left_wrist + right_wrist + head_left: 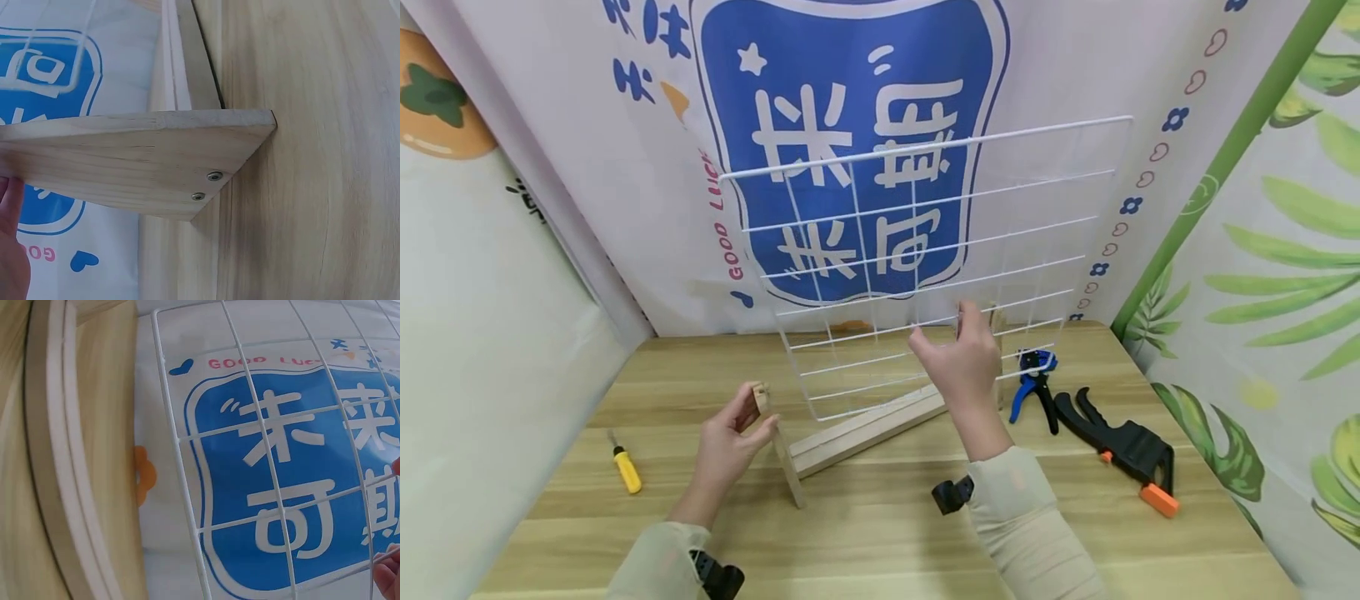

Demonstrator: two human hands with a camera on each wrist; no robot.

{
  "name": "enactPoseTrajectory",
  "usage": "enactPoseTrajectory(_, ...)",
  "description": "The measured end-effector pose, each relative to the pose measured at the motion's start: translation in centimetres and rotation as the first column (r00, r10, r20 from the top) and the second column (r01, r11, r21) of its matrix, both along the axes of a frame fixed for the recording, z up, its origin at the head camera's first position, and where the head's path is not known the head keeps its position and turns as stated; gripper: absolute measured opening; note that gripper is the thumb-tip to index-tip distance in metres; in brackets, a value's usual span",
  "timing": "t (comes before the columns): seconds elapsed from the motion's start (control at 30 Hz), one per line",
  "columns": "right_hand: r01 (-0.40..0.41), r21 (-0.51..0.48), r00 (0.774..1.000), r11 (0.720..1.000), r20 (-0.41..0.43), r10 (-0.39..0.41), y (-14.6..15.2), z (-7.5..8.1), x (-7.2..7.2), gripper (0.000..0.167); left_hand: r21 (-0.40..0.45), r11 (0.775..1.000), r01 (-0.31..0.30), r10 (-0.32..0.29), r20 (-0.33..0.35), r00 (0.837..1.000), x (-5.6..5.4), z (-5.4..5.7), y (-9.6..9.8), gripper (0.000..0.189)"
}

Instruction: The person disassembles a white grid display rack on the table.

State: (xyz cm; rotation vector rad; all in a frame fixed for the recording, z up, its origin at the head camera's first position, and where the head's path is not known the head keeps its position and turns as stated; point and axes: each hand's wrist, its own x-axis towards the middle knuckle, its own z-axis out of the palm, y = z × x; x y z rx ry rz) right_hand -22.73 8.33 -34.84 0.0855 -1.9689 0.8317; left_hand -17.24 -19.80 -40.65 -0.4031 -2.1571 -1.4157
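A white wire grid panel (842, 296) stands tilted above a wooden frame, and my right hand (964, 358) grips it near its lower part. The right wrist view shows only fingertips (389, 575) at the wires (281, 512). My left hand (730, 437) pinches the upper end of the frame's left side board (788, 467). In the left wrist view, two screw heads show in this board (125, 153), near its slanted end. A grooved wooden crossbar (868, 429) joins it to the right. The right upright (997, 350) is partly hidden behind my right hand.
A yellow-handled screwdriver (627, 471) lies at the left on the wooden table (880, 542). To the right are blue-and-black pliers (1036, 383) and a black bar clamp with orange pads (1127, 450). A printed cloth (662, 242) hangs behind the table.
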Motion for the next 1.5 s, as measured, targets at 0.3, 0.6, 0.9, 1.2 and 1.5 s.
enactPoseTrajectory(0.3,0.017,-0.048,1.0,0.999,0.011,-0.017,1.3,-2.4,1.0,0.044,0.044,0.999,0.01,-0.012,0.051,0.999,-0.6,-1.4,-0.8,0.044)
enactPoseTrajectory(0.6,0.01,-0.07,0.996,0.998,0.094,-0.003,2.5,-4.6,2.4,0.045,0.039,0.998,-0.052,0.052,0.003,0.999,0.0,-1.1,-1.5,0.047)
enactPoseTrajectory(0.9,-0.006,-0.068,0.985,0.998,0.172,0.017,2.8,-6.3,3.3,0.048,0.029,0.986,-0.163,0.162,0.032,0.986,0.9,-1.1,-3.2,0.048)
enactPoseTrajectory(1.2,-0.006,-0.088,0.972,0.996,0.233,0.027,2.5,-7.2,3.5,0.05,0.011,0.962,-0.274,0.272,0.094,0.958,1.9,-1.2,-6.1,0.047)
enactPoseTrajectory(1.5,-0.024,-0.087,0.923,0.996,0.381,0.056,1.7,-7.7,3.4,0.055,0.076,0.919,-0.387,0.373,0.153,0.915,3.2,-0.9,-8.5,0.046)
